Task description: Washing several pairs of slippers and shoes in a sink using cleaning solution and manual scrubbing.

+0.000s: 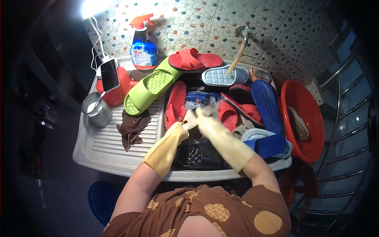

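Observation:
Pale yellow rubber gloves cover both my hands over a sink basin crowded with slippers. My left hand (180,130) grips a beige slipper (190,119) near the basin's middle. Close beside it, my right hand (203,116) is blurred over the same slipper; whether it holds something is unclear. Red slippers (176,102) stand on either side, and a blue slipper (197,98) lies in suds just beyond. Nearer me is a black slipper (194,155). A lime green slipper (149,87), a red one (195,59) and a light blue one (225,75) rest along the rim.
On the ribbed drainboard (109,142) are a brown cloth (134,127), a glass jar of white powder (97,111) and a red container (123,89) with a phone (109,74). A spray bottle (144,50) stands behind. A hose hangs from the tap (244,31). At right is a red basin (311,118).

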Action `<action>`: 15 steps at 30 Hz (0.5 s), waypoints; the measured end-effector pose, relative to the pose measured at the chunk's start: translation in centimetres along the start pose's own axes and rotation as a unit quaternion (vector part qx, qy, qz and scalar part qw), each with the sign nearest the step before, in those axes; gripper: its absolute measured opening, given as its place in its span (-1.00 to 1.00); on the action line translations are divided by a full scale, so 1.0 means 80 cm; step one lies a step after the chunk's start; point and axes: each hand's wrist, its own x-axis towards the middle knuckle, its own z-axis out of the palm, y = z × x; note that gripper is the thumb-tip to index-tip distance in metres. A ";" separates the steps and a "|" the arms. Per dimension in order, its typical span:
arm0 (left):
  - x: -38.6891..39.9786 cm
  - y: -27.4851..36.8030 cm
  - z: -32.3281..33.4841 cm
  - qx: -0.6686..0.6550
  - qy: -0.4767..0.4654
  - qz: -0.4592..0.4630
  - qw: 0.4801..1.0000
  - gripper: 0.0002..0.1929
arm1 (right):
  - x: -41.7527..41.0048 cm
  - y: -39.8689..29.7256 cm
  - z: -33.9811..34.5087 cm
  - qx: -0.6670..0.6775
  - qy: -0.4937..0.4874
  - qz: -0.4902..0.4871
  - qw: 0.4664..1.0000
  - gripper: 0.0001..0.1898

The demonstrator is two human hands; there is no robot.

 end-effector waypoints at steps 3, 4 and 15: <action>-0.034 0.020 -0.016 0.039 0.028 -0.038 0.998 -0.38 | -0.052 -0.030 0.006 -0.006 -0.008 -0.100 0.995 -0.54; -0.052 0.037 -0.029 0.019 0.007 -0.041 0.999 -0.41 | -0.046 -0.024 0.002 0.044 0.032 -0.079 0.995 -0.57; 0.015 -0.008 -0.001 -0.030 -0.133 0.035 0.990 -0.74 | -0.048 -0.039 0.008 0.052 -0.047 -0.048 0.996 -0.46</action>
